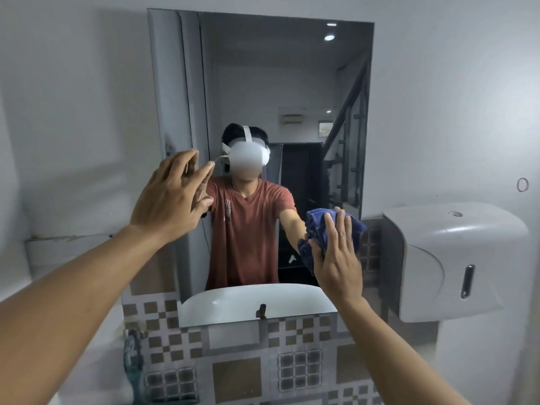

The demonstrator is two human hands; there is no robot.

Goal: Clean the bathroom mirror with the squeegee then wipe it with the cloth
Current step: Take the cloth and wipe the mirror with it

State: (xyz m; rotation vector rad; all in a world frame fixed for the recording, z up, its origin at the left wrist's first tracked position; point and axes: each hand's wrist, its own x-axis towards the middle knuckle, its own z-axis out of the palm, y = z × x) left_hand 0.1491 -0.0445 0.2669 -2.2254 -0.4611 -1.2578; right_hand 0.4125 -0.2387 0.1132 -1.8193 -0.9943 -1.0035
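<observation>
Glass of a wall-mounted bathroom mirror (263, 68) dominates a pale wall. A person's left hand (172, 197), fingers spread and holding nothing, reaches its fingertips to the glass near the mirror's left edge. The right hand (340, 258), fingers straight and close together, presses a bunched blue cloth (317, 229) flat against the mirror's lower right corner.

A white plastic dispenser (450, 264) with a dark upright slot in its front is mounted on the right-hand wall (467, 97), and a small ring-shaped mark (522, 185) sits on the wall above it. Below runs a band of grey and brown checkered tiles (239, 375). At the lower left, beside the tiles, is a greenish object (133, 358), too blurred to identify.
</observation>
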